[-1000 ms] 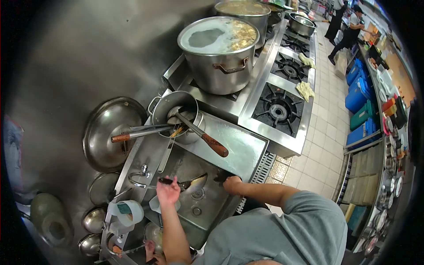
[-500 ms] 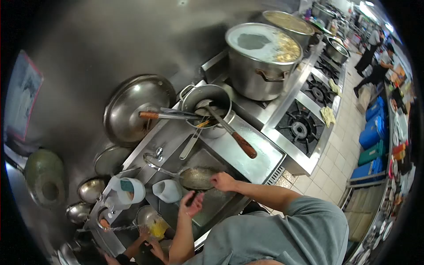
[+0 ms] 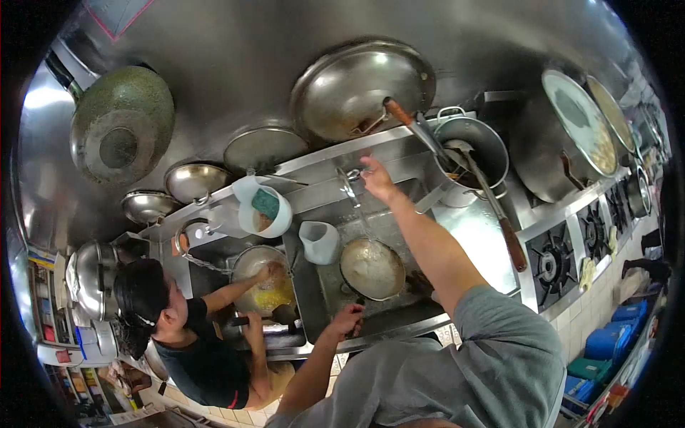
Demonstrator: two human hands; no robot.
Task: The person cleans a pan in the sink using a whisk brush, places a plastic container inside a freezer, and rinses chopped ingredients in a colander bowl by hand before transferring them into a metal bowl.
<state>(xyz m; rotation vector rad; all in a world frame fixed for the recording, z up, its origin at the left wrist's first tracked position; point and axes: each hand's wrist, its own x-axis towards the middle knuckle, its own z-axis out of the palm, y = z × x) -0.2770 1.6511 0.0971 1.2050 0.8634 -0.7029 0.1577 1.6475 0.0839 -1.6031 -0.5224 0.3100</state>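
A frying pan [image 3: 372, 268] lies tilted in the sink, with cloudy water in it. My left hand [image 3: 347, 321] is closed around its dark handle at the near edge of the sink. Water runs down towards the pan from the faucet [image 3: 349, 187]. At the back of the sink my right hand [image 3: 376, 178] reaches to the faucet's knob, fingers stretched and apart; whether they touch it I cannot tell. A white plastic jug [image 3: 320, 242] stands left of the pan.
On the left, a co-worker [image 3: 207, 342] washes a pan with yellow contents [image 3: 271, 292] under another faucet. A white container with a green scouring pad [image 3: 265, 203] sits between the sinks. Right stand a pot of ladles [image 3: 492, 143] and burners [image 3: 549, 264].
My view has swung left, bringing the co-worker into sight. My right hand has left the pan for the faucet. Water now runs into the pan, and my left hand has its handle.
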